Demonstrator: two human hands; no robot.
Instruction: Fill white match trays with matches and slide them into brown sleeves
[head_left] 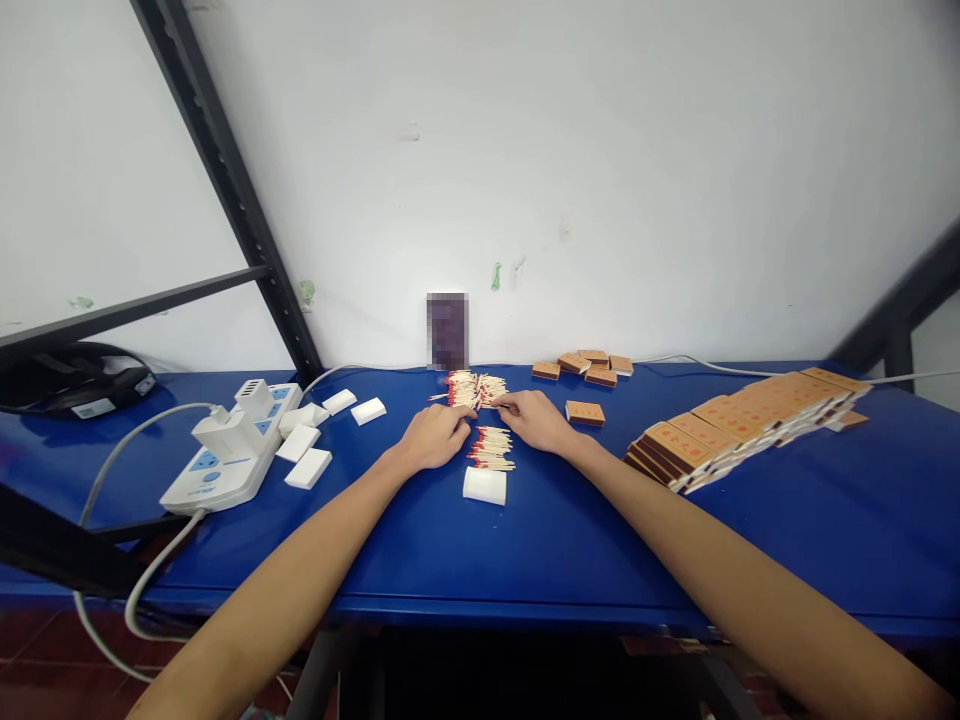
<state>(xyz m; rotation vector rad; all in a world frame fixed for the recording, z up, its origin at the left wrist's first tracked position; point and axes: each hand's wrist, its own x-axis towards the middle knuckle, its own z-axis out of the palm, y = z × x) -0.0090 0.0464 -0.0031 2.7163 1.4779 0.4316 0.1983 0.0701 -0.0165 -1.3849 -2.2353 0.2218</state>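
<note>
A pile of red-tipped matches (466,388) lies in the middle of the blue table. My left hand (435,436) is at its near left edge, fingers curled in and fingertips against the matches. From the right, my right hand (532,418) reaches to the same pile, its thumb and forefinger pinched at the match ends. Between my wrists a second, flatter group of matches (492,448) lies roughly in a row, red heads mostly to the left. Just in front of that is a white matchbox tray (484,486). The exact matches between my fingertips are too small to make out.
Several white trays (308,468) lie left, beside a power strip (225,470) with cables. Closed matchboxes (585,412) sit right of my hand and near the wall. A long stack of matchboxes (720,425) stands farther right. Dark metal posts (240,190) frame the table (570,570).
</note>
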